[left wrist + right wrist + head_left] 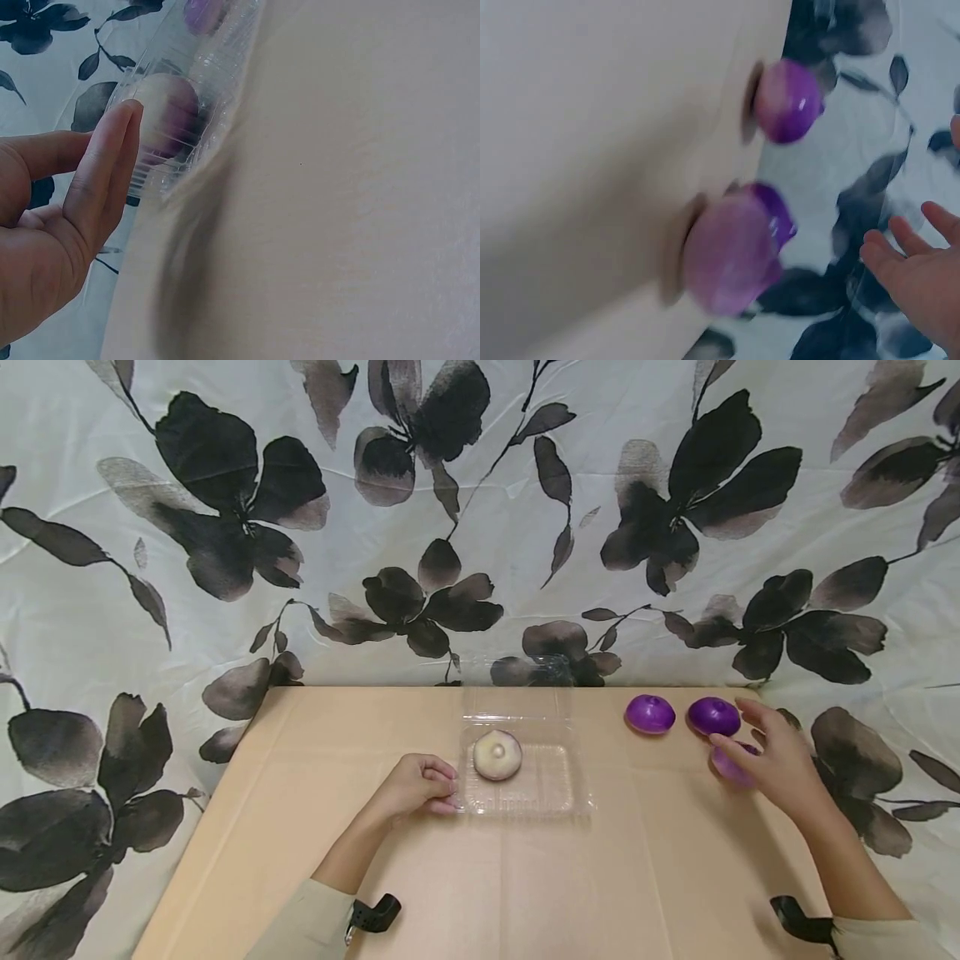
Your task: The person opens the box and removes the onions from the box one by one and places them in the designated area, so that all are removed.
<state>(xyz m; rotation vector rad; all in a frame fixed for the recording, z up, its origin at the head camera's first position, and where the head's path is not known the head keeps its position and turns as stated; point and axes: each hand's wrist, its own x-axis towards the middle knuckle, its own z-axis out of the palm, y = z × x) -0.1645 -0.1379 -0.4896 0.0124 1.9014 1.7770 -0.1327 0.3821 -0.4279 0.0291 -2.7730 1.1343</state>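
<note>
A clear plastic clamshell box (555,806) lies on the table with its lid raised at the back. Inside, on the left, sits a round onion-like piece (497,755), cream on top and purple lower down. My left hand (75,202) touches the box's left side with fairly straight fingers (101,169). Over at the right, my right hand (776,760) hovers with spread fingers above a lighter purple onion-like piece (731,255), partly hiding it in the head view. Two darker purple pieces, one on the left (650,714) and one beside the hand (713,717), rest near the back edge.
A light tan table (337,727) carries everything. Behind it hangs a white cloth (540,543) with dark flowers, which also shows past both table sides. Black wrist-camera mounts sit at the left cuff (377,913) and right cuff (798,920).
</note>
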